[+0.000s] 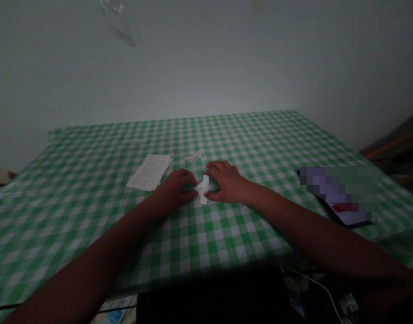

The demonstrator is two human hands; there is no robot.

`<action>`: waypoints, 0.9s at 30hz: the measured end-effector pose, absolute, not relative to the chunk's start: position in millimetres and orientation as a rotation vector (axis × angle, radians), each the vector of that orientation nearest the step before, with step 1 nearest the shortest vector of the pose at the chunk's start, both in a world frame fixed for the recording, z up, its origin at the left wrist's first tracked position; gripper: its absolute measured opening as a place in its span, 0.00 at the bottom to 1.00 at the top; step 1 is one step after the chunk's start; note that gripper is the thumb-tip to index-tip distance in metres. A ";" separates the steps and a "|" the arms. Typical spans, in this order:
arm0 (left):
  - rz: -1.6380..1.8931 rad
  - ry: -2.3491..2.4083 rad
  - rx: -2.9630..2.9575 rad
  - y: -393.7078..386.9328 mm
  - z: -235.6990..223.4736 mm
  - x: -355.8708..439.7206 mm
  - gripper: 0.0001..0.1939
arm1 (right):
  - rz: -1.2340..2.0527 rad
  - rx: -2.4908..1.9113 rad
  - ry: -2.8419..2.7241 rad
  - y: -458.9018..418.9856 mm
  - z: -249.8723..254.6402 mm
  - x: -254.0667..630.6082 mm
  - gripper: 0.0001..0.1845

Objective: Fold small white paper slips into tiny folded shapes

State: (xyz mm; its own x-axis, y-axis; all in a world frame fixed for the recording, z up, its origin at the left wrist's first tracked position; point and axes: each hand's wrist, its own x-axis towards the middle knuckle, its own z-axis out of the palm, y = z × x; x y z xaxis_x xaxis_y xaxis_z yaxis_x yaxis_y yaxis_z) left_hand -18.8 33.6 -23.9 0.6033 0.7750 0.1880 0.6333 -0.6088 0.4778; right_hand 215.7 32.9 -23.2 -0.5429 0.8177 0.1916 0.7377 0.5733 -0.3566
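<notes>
Between my hands lies a small folded piece of white paper (203,191), with a narrow upright strip and a pointed flap on its left side. My left hand (174,190) pinches that flap with thumb and fingertips. On the other side, my right hand (227,181) has its fingers at the strip's upper end and its thumb lower down, gripping the right edge. Just beyond the hands rests another folded white paper (193,156). A small stack of printed sheets (148,173) is left of my left hand.
A green and white checked cloth (233,238) covers the table, which meets a pale wall (206,67). To the right lies a dark-edged, phone-like device (341,198), partly pixelated. Below the front edge hangs a white cable (323,288) among dim clutter.
</notes>
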 end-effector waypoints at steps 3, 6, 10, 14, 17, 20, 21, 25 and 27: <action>0.565 1.125 2.463 33.4 -23.9 -18.5 0.11 | 0.400 -1.211 -2.374 35.3 -25.2 215.7 0.22; 0.564 1.140 2.442 31.8 -22.4 -18.1 0.10 | 0.542 -1.158 -2.253 36.7 -24.6 215.4 0.08; 0.584 1.142 2.378 29.3 -20.6 -17.6 0.10 | 0.770 -1.114 -2.084 34.9 -19.4 214.8 0.01; 0.675 1.142 2.291 29.7 -20.7 -17.9 0.10 | 0.845 -1.127 -1.962 32.1 -16.1 214.3 0.03; 0.731 1.145 2.279 29.8 -18.3 -17.4 0.07 | 0.810 -1.112 -1.982 31.1 -16.3 214.4 0.03; 0.789 1.140 2.364 26.5 -12.2 -14.9 0.06 | 0.633 -1.042 -2.076 28.6 -14.9 215.1 0.06; 0.805 1.125 2.412 24.6 -9.8 -13.6 0.05 | 0.551 -1.014 -2.112 27.2 -13.7 215.3 0.08; 0.889 1.029 2.573 16.1 -2.5 -7.4 0.04 | 0.360 -0.937 -2.219 20.3 -8.5 215.9 0.11; 0.921 1.002 2.605 13.4 -1.8 -4.9 0.04 | 0.354 -0.919 -2.241 17.9 -7.4 215.9 0.08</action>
